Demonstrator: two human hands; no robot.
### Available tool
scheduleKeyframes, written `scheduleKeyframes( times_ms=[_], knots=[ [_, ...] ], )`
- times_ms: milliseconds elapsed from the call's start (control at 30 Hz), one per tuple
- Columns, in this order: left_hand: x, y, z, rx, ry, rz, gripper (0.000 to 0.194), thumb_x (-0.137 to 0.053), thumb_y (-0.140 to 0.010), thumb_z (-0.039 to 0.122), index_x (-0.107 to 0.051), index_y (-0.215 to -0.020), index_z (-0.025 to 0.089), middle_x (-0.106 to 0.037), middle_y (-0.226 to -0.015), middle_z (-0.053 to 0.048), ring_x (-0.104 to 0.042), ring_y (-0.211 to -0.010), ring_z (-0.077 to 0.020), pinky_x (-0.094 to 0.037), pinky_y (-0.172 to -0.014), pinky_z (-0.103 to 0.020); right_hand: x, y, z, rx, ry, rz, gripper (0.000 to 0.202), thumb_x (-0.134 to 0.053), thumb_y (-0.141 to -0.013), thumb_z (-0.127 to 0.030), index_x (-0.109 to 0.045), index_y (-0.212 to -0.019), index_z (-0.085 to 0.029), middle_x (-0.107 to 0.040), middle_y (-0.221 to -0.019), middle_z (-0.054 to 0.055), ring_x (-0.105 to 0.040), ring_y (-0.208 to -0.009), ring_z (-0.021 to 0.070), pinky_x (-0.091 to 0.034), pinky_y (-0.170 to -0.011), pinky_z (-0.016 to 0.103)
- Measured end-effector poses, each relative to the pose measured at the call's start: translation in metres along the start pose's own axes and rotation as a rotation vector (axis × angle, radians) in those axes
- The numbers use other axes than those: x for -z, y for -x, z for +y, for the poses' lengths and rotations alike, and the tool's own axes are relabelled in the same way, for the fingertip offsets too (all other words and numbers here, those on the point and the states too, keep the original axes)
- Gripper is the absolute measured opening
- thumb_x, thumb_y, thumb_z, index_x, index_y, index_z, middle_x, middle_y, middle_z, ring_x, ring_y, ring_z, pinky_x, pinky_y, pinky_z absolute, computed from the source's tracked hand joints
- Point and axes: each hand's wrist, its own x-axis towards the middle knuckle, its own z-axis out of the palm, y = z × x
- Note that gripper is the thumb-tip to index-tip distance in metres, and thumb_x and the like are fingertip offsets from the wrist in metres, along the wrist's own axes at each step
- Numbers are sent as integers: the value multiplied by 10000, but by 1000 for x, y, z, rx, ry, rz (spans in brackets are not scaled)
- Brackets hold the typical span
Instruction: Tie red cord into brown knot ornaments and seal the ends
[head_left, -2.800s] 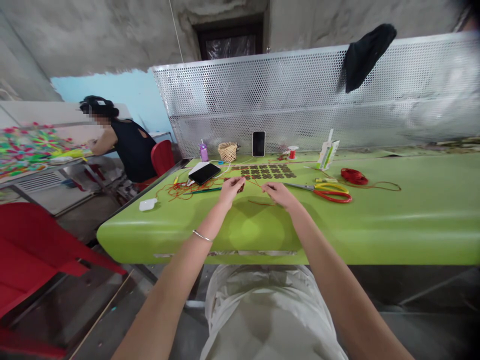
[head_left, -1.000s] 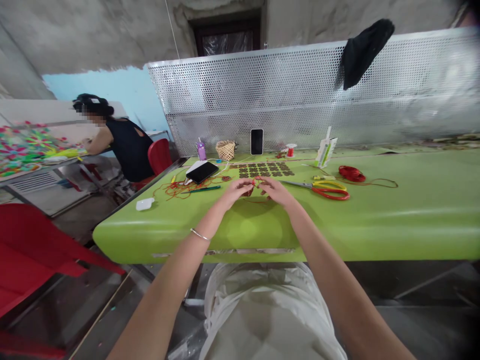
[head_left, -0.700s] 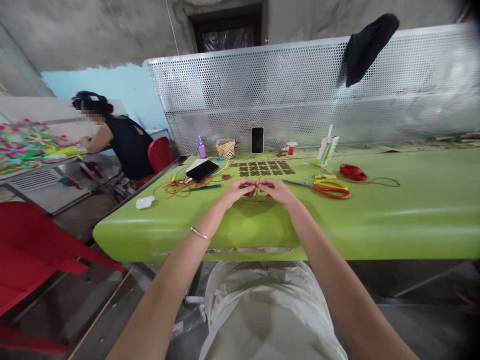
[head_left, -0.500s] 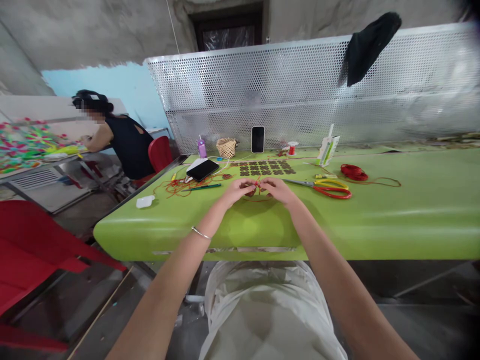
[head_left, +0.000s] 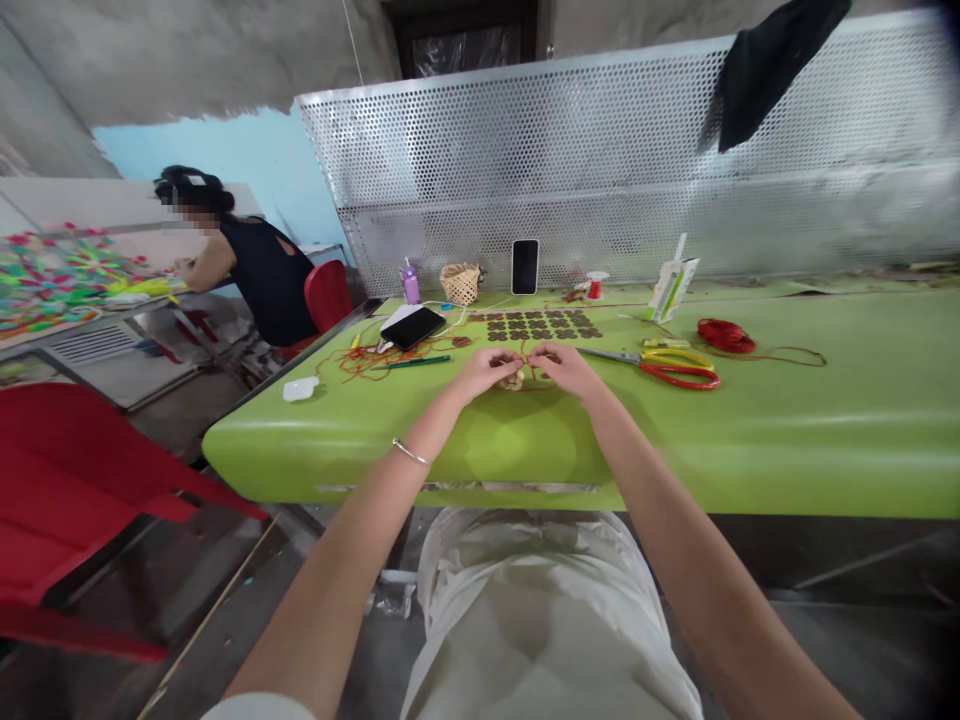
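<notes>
Close together above the green table [head_left: 810,440], my two hands pinch a thin red cord. My left hand [head_left: 486,374] has thumb and fingers pressed together on it, with a small pale tan piece [head_left: 513,382] just below those fingertips. The fingers of my right hand [head_left: 566,370] are closed on the red cord [head_left: 534,371] right beside them. Any knot between the fingertips is too small to make out. Beyond my hands lie rows of brown flower-shaped pieces [head_left: 536,325]. Scissors [head_left: 646,364] with yellow and red handles rest to the right of my right hand.
Red cord tangles [head_left: 360,360] beside a pen [head_left: 412,362], a phone [head_left: 412,327] and a white case [head_left: 300,389]. A cord bundle [head_left: 726,336] lies right. Behind stand a basket [head_left: 459,284], a phone [head_left: 525,267] and a spool [head_left: 595,288]. A co-worker [head_left: 262,280] sits far left.
The view has shifted slightly, so the table items appear further right and higher. Both hands stay together at the cord; the small piece below the left fingers now shows a paler side.
</notes>
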Motion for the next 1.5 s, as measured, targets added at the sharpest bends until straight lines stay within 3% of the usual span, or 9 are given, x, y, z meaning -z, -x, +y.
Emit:
scheduleKeyframes(
  times_ms=[200,433,600,800,1067,1400,1500],
  knots=[
    [-1,-1,-3,-12,-16,-22,173,-702,-698,267,-666,-787,123,-626,-654,-18,-530,-569,-106,-392,-566,-236,1,2,1,14,2,-51,205,-558,-762,-347,-636,-769,-158,-645,-789,45,-568,-735,165,-428,-686,293],
    [-2,0,-3,-21,-8,-101,201,-710,-685,296,-662,-787,130,-649,-705,-30,-579,-627,-131,-429,-621,-254,2,0,4,23,-49,-23,274,-562,-767,-395,-662,-846,-152,-668,-862,71,-584,-780,171,-435,-714,296],
    [-1,1,-1,-39,-5,-130,210,-707,-686,322,-643,-771,140,-642,-696,-25,-584,-626,-127,-433,-626,-253,1,0,2,79,-83,9,243,-604,-720,-399,-632,-752,-160,-647,-764,43,-572,-715,156,-440,-669,284],
    [0,1,0,-34,4,-108,221,-696,-692,336,-609,-763,146,-614,-620,-7,-558,-532,-115,-402,-532,-234,0,-2,3,148,-95,96,202,-610,-717,-369,-609,-702,-168,-630,-730,27,-560,-703,148,-434,-715,294],
    [1,1,0,-10,19,-115,236,-707,-667,320,-561,-722,142,-617,-619,4,-571,-539,-117,-441,-564,-257,1,-4,4,167,-93,134,193,-624,-700,-365,-612,-693,-172,-641,-721,25,-572,-688,156,-443,-705,307],
    [2,0,1,-18,-11,-35,266,-695,-663,358,-560,-742,143,-599,-592,18,-545,-517,-103,-417,-535,-236,-3,-5,9,140,-62,46,176,-596,-739,-309,-655,-824,-167,-690,-845,61,-627,-776,166,-467,-756,309],
    [4,-2,-1,-30,-28,8,287,-695,-666,376,-565,-773,143,-592,-599,19,-541,-526,-98,-413,-533,-228,-4,-5,10,131,-31,22,163,-617,-716,-302,-649,-783,-157,-687,-786,61,-628,-725,169,-478,-703,302]
  ],
)
